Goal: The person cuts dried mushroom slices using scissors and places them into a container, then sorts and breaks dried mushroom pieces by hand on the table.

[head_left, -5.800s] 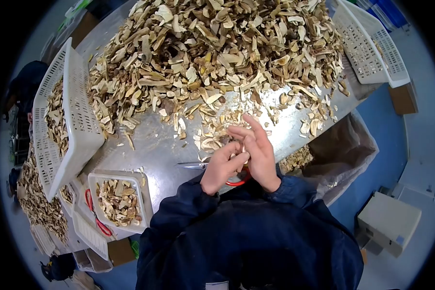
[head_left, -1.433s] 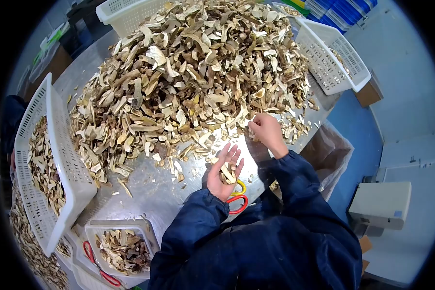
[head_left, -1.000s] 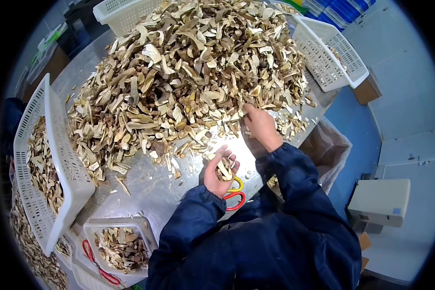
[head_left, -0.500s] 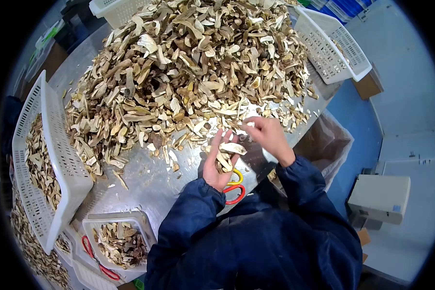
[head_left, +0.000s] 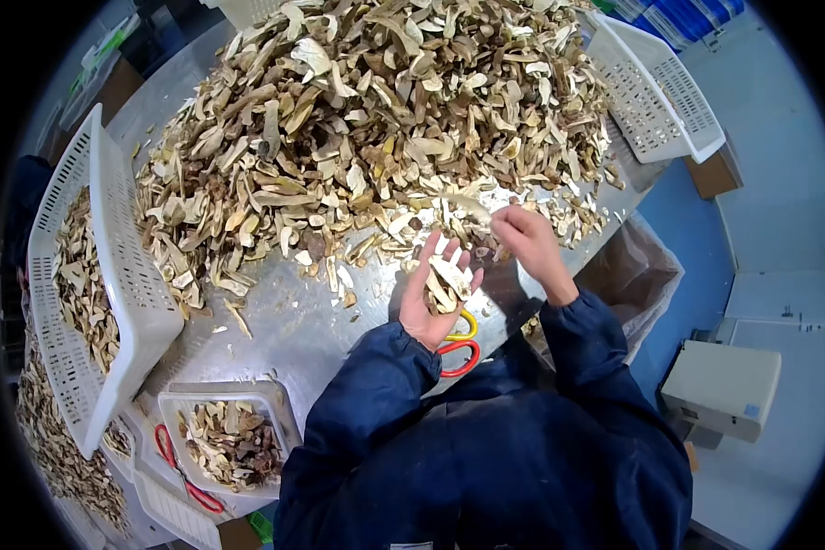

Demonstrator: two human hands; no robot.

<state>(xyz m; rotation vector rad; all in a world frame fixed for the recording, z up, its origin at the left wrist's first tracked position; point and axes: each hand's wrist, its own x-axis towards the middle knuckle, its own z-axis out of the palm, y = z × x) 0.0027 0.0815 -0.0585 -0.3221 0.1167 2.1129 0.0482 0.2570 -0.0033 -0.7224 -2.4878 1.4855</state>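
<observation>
Hovering palm up over the near part of the tabletop [head_left: 293, 330], the left hand [head_left: 428, 307] is half open, with fingers loosely curled. Several slices [head_left: 449, 278] lie across its palm and fingers. The right hand [head_left: 533, 246] is positioned just beside it, on the person's right, back uppermost and fingers folded. Its thumb and forefinger are pinched on the end of one slice [head_left: 468, 205], which extends toward the pile [head_left: 385, 119]. That slice is blurred, so I cannot make out its exact outline. The two hands are apart.

The pile occupies the middle and far parts of the tabletop; smaller pieces are scattered along its near edge, in front of the hands. Scissors [head_left: 475, 352] are located just below the left hand: one yellow loop and one red loop are visible; I cannot see the blades.

To the left of the pile, a white basket [head_left: 124, 211] is tilted and contains more slices. Nearer the person, a tub [head_left: 220, 396] holds a further batch. Red shears [head_left: 174, 467] lie just beside the tub, on its left. At the right, a lined bin [head_left: 646, 302] stands beside the tabletop.
</observation>
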